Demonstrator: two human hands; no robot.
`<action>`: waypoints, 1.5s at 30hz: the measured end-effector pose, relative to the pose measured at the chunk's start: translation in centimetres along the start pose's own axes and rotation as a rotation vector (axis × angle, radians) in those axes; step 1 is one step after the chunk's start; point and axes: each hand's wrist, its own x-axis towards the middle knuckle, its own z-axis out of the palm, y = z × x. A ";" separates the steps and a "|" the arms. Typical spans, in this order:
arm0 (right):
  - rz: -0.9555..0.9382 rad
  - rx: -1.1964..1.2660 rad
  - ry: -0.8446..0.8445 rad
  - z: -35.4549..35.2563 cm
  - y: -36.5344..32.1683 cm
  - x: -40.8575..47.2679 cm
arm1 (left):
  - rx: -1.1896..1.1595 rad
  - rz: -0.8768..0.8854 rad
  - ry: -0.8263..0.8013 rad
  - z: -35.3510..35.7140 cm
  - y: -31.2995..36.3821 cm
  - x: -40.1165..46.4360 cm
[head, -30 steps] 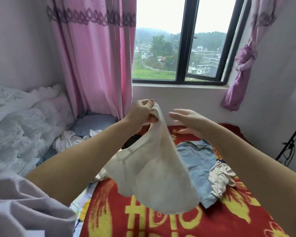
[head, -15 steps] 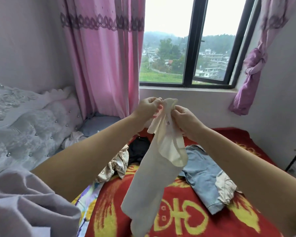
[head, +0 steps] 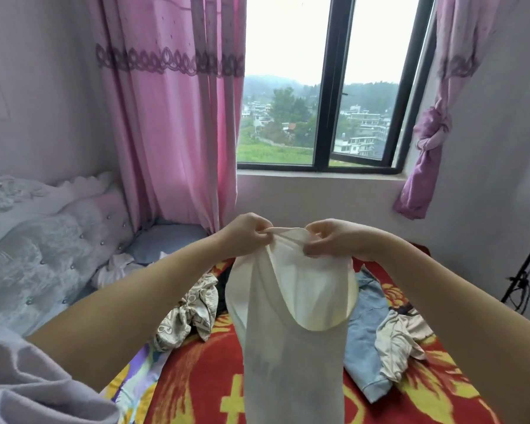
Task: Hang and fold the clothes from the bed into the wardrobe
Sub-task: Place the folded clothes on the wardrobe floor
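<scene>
I hold a cream-white sleeveless top point(head: 291, 338) up in the air over the bed. My left hand point(head: 245, 234) pinches its upper edge on the left, and my right hand point(head: 334, 237) pinches the same edge on the right, so the opening is spread between them. The rest of the garment hangs straight down past the bottom of the view. Below it, on the red and yellow blanket point(head: 202, 384), lie a patterned beige garment point(head: 190, 313), a light blue denim piece point(head: 367, 332), a crumpled cream piece point(head: 398, 341) and something dark point(head: 222, 289).
A padded white headboard point(head: 43, 255) and a blue pillow point(head: 166, 243) are on the left. Pink curtains point(head: 172, 117) hang beside the window point(head: 328, 87); a knotted purple curtain point(head: 429, 142) hangs right. A black tripod leg point(head: 523, 270) stands at the right wall.
My right hand, open beside the top a second ago, took hold of its upper edge. Both hands have since drawn apart, spreading the opening, and the garment now hangs straight.
</scene>
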 end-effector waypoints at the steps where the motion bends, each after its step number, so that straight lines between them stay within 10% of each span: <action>1: 0.073 -0.157 0.040 -0.6 1.0 0.3 | 0.077 -0.005 0.053 -0.4 0.0 0.4; 6: 0.347 -0.367 0.182 -3.2 5.8 0.5 | -0.019 -0.124 0.213 -2.5 -0.6 0.6; 13: 0.019 -0.109 0.319 -4.5 4.3 -1.6 | -0.276 -0.123 0.315 -3.7 -2.4 0.1; 25: -0.149 -0.156 0.115 -4.3 -1.1 -3.7 | 0.244 -0.080 0.462 -8.2 -5.0 -1.3; 33: -0.352 -0.231 0.314 -3.0 -1.5 -2.3 | -0.532 -0.243 0.480 -5.0 -5.2 -1.3; 40: -0.151 -0.492 0.298 -4.8 0.9 -2.3 | 0.184 0.029 0.495 -5.9 -6.9 -2.7; 45: 0.041 -0.387 0.222 -6.4 2.5 -3.3 | 0.437 0.116 0.151 -6.9 -6.1 -3.7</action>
